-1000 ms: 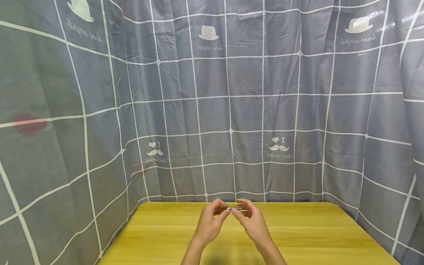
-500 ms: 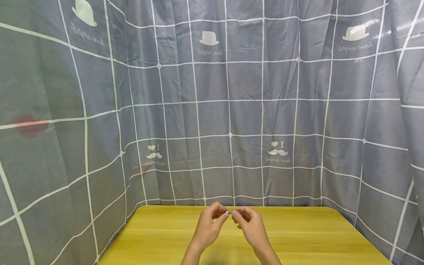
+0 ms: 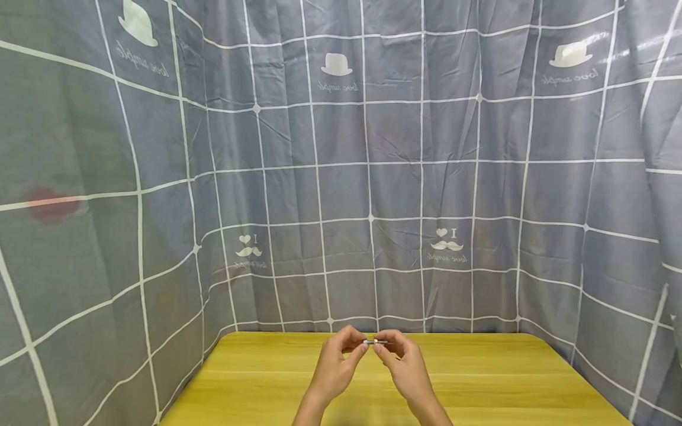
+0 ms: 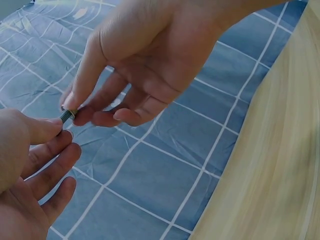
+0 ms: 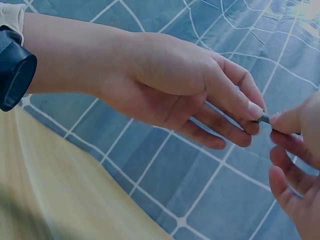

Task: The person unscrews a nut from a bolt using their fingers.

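The left hand (image 3: 335, 361) pinches one end of a small threaded bolt (image 4: 65, 116) between thumb and fingers; the right hand (image 3: 409, 364) pinches it toward the opposite end, at a small ring (image 4: 73, 114) on the thread; the bolt lies roughly level — in the air above the desk (image 3: 256, 378), a grey checked curtain (image 3: 394, 189) behind.

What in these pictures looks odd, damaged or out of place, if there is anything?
Two things on the curtain: a red patch at the far left, unlike the grey around it, and lettering that reads backwards, as if seen from behind. The screw between the left hand and right hand shows no plain damage.
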The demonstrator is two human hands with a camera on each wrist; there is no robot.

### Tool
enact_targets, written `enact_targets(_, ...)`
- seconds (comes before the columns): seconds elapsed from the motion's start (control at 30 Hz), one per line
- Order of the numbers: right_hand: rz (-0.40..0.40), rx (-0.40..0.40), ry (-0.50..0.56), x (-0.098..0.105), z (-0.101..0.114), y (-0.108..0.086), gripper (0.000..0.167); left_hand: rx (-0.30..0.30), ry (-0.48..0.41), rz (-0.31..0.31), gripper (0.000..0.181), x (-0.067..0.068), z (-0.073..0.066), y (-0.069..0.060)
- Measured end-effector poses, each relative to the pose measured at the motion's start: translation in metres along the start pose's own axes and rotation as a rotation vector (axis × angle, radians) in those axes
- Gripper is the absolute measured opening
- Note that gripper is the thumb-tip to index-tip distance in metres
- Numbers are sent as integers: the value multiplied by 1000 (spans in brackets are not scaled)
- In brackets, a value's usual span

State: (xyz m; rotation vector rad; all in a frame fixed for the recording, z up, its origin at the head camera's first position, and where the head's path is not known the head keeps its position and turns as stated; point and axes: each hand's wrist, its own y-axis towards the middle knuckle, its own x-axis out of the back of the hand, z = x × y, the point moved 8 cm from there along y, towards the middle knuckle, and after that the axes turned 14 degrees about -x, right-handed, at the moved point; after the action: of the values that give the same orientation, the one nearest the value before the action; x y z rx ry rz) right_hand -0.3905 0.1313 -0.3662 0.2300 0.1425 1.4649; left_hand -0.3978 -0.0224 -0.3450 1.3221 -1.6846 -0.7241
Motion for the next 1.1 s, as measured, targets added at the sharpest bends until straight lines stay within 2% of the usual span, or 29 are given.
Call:
enact_targets(0.1,11,-2,11,-1,0,0,35,2,5,2,5,0,0,0)
enact_targets(0.17,0,-16,5,1,0,0,37,2,3,3,4,0,0,0)
enact_targets(0.4,-38,-3,8,4,0,-1,14,12,6,-7,5,1,0,-1)
enact_targets(0.57,-28,-25,-10,3,-1,0,24,-6,19,-13,5,1,0,0)
enact_targets(0.67,-27,-49,-32,2,-3,1,24,-10,6,2,5,-1,-2,0)
enact_targets(0.8,-19,-15,-26,3,-1,0,15,5,-4,14,5,-2,-3,0)
enact_targets(0.93,5,1,-18,2,1,-1,28,10,16,4,6,-1,-2,1)
enact_targets(1.1,-6,-25,-40,2,-2,-1,25,13,4,-4,4,-1,0,0)
